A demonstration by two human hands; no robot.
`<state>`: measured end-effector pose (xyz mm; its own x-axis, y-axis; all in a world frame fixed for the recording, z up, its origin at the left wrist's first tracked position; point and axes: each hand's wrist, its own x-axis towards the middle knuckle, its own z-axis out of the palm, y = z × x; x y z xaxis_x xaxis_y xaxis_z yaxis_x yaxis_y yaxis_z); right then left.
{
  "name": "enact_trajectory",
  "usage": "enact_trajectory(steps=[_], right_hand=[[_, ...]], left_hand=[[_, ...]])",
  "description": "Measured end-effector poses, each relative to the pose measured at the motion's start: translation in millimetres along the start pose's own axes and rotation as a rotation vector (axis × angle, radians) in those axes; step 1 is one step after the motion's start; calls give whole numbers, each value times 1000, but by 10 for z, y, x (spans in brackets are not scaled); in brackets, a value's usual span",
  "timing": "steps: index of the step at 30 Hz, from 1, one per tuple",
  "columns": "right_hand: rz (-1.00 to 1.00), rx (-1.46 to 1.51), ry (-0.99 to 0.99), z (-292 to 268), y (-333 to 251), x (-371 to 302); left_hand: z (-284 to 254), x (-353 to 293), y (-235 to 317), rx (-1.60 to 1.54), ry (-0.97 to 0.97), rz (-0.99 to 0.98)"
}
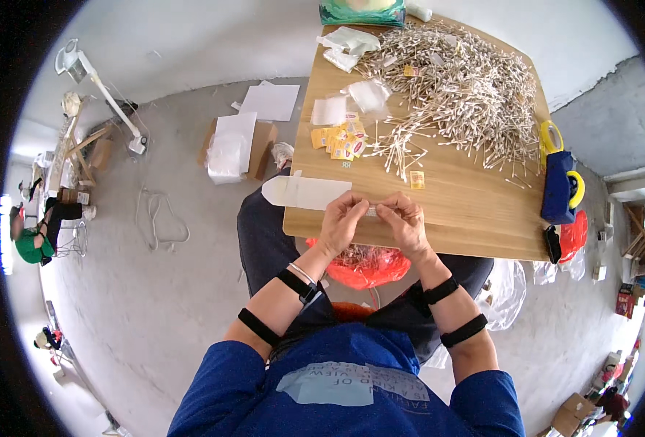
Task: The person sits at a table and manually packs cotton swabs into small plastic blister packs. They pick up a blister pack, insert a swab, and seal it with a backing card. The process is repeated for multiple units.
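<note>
My left hand (341, 222) and my right hand (404, 222) meet at the table's front edge, fingertips pinched together. Between them shows a sliver of something small and whitish, mostly hidden by the fingers. Beside my left hand lies a long white paper strip (304, 193) with a pointed end. A big heap of cotton swabs (475, 95) covers the far right of the wooden table (475, 211), and a smaller loose cluster spreads toward me. Yellow printed cards (339, 140) lie to the left of it, and a single yellow card (417, 180) sits beyond my right hand.
Clear plastic bags (367, 95) lie at the table's left side. A blue tape dispenser (558, 189) with yellow rolls stands at the right edge. Below the front edge hangs a red plastic bag (366, 268). Left on the floor is a cardboard box (263, 149) with white sheets.
</note>
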<state>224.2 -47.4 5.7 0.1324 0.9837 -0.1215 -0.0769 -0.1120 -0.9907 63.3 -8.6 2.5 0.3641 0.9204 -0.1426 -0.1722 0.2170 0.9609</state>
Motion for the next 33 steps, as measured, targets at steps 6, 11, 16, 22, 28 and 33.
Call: enact_trajectory(steps=[6,11,16,22,28,33], right_hand=[[-345,-372,84,-1,-71,17],[-708,-703,86,-67,-209,-6],[-903,-936,112,-83,-296,-68],[-1048,-1094,71,-121,-237,-60],[-1068,-1226,10,-128,-289,-96],[-1094,-1256,3,-128,-263,-97]], left_hand=[[-88,9,153,553,36,454],[-126,4,234,866,44,819],[-119,-77,219,1010,48,897],[-110,-134,263,1139,15,932],[-82,-148,327,1266,58,1039],[-67,-163,299,1254,77,1020]])
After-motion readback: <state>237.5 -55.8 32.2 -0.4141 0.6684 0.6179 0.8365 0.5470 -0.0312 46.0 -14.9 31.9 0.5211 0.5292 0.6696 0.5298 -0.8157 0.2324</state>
